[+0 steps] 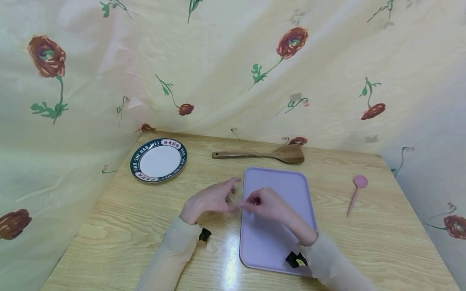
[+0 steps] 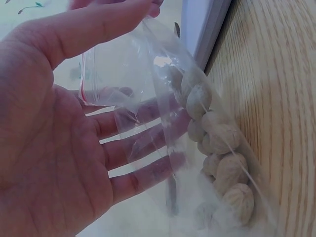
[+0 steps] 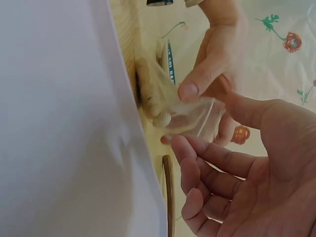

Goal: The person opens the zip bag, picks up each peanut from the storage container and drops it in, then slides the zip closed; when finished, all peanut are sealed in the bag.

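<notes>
A clear zip bag (image 2: 170, 153) holds several tan, wrinkled, nut-like pieces (image 2: 232, 168); their exact kind cannot be told. It rests low by the wooden table, beside the left edge of a lilac tray (image 1: 276, 242). My left hand (image 1: 212, 198) is around the bag's upper part, with thumb and straight, spread fingers apart. Through the film, those fingers show behind it in the left wrist view. My right hand (image 1: 267, 204), over the tray, pinches the bag's top edge with thumb and forefinger. In the head view the hands largely hide the bag.
Back left on the table lies a white plate (image 1: 160, 161) with a dark lettered rim. A wooden spatula (image 1: 287, 154) lies behind the tray. Right of the tray is a pink spoon (image 1: 360, 182). Flowered cloth (image 1: 218, 60) hangs behind the table.
</notes>
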`<action>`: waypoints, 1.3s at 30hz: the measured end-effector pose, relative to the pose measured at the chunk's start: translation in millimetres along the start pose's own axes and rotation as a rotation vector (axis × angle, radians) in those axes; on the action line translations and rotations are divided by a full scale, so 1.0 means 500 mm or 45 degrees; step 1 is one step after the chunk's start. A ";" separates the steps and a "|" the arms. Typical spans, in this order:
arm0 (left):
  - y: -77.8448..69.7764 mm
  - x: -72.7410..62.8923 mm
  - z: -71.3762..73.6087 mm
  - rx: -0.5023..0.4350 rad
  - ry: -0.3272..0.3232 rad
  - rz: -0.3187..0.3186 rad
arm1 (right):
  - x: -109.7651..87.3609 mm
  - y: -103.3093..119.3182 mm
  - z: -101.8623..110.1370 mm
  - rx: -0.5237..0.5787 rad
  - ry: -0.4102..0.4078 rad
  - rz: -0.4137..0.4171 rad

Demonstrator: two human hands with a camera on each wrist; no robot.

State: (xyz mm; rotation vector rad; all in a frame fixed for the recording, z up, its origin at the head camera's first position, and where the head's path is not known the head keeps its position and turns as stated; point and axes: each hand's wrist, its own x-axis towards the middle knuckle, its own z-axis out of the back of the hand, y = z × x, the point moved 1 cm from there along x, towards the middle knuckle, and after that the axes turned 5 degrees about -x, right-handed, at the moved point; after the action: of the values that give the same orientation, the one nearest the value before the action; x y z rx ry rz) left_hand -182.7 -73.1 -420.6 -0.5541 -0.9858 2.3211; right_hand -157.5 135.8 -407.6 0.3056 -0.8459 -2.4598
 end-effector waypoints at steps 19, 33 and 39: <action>0.004 0.002 0.003 -0.013 -0.044 -0.017 | 0.018 0.037 -0.022 -0.040 -0.100 -0.184; 0.008 0.005 0.007 -0.098 -0.091 -0.004 | 0.024 0.034 -0.013 -0.057 -0.179 -0.143; 0.017 0.010 0.012 -0.188 -0.150 -0.034 | 0.027 0.036 -0.005 -0.027 -0.183 -0.139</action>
State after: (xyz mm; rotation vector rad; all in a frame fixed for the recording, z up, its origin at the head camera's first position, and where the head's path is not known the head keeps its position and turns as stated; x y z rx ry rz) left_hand -192.8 -77.9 -424.0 -0.4627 -1.2198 2.2917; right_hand -160.7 115.1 -399.0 0.1730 -0.8825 -2.6161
